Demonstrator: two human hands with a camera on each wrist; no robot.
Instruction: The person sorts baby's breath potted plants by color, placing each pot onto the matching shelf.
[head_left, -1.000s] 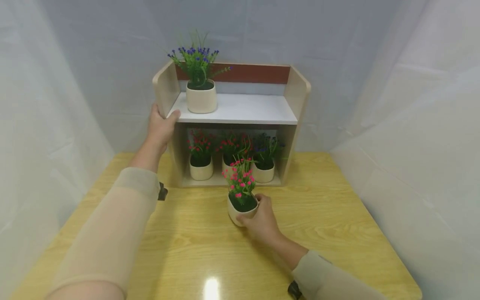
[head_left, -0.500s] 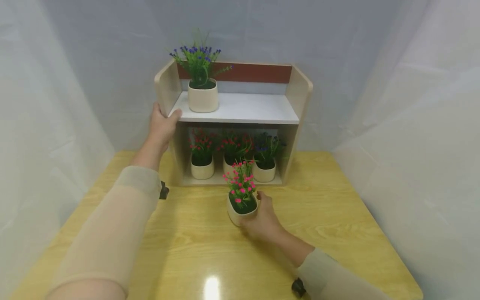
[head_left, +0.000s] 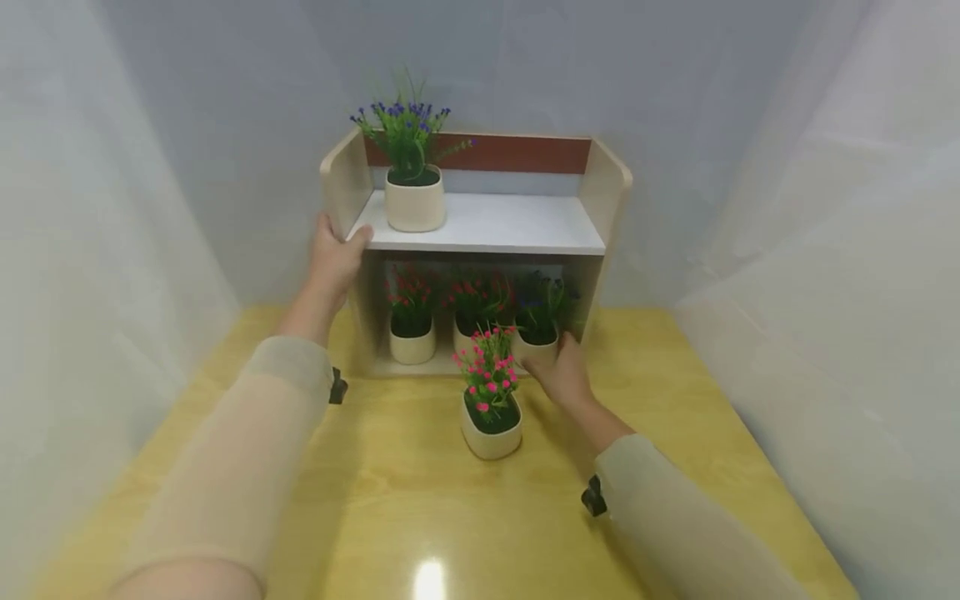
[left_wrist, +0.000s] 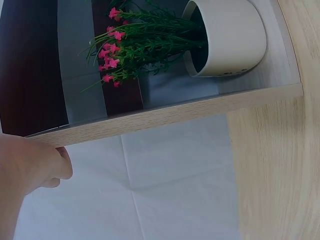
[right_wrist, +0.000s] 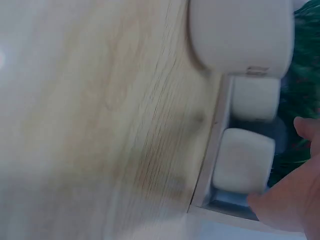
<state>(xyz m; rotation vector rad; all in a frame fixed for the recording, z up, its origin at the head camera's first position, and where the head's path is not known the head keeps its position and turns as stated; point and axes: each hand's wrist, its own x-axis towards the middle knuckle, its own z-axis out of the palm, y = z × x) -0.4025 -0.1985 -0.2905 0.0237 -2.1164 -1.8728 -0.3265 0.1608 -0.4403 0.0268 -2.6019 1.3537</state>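
Note:
My left hand (head_left: 334,260) grips the left side panel of a small two-tier shelf (head_left: 517,223), its thumb over the upper board's front corner. In the left wrist view, curled fingers (left_wrist: 62,165) show beside the panel's edge. My right hand (head_left: 564,375) is at the rightmost pot in the lower tier, a cream flowerpot (head_left: 534,353) with dark blue flowers. Its thumb and fingers are spread about that pot; the right wrist view is blurred, and firm contact cannot be seen. A flowerpot with pink flowers (head_left: 491,429) stands on the table before the shelf.
A flowerpot with purple-blue flowers (head_left: 415,204) stands on the upper board at left. Two pots with red flowers, one at left (head_left: 412,343) and one in the middle (head_left: 463,343), share the lower tier. The wooden table (head_left: 420,492) has pale sheeting (head_left: 810,250) around it.
My right hand has let go of the pink-flower pot, which stays on the table, and has moved forward and right to the blue-flower pot. My left hand keeps its hold on the shelf.

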